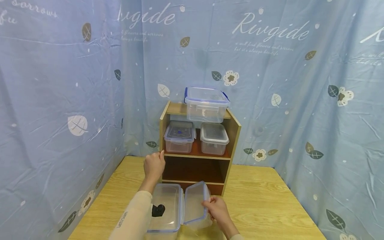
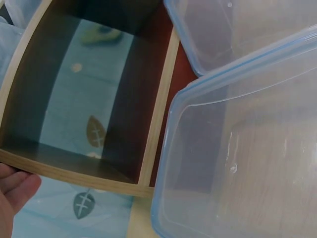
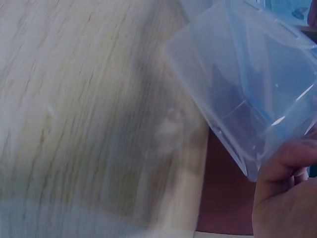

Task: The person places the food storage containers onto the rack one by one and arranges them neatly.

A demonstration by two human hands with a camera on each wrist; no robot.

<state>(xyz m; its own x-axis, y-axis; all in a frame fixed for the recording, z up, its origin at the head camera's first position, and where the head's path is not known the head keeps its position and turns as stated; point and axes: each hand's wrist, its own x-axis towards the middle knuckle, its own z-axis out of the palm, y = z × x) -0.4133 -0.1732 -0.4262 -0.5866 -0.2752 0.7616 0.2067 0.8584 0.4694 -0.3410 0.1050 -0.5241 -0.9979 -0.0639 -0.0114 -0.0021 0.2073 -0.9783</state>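
Observation:
My left hand (image 1: 154, 165) holds the front left edge of a small wooden shelf (image 1: 235, 143), its fingertips (image 2: 25, 191) against the outside of the side panel. With thumb and fingers, my right hand (image 1: 219, 210) pinches the right side of a clear plastic food container (image 1: 193, 205) with a blue rim. That container is tilted in front of the shelf, beside a larger clear container (image 1: 168, 196) with a blue rim and a black heart-shaped patch. My left sleeve hides part of the larger one. In the right wrist view, the tilted container (image 3: 213, 74) is seen through its clear wall.
On the shelf's middle board stand a blue-rimmed container (image 1: 180, 136) and a white-lidded one (image 1: 214, 138). Another container (image 1: 207, 105) with blue clips sits on top. The wooden table (image 1: 264, 200) extends to the right, and blue patterned curtains (image 1: 270, 60) surround it.

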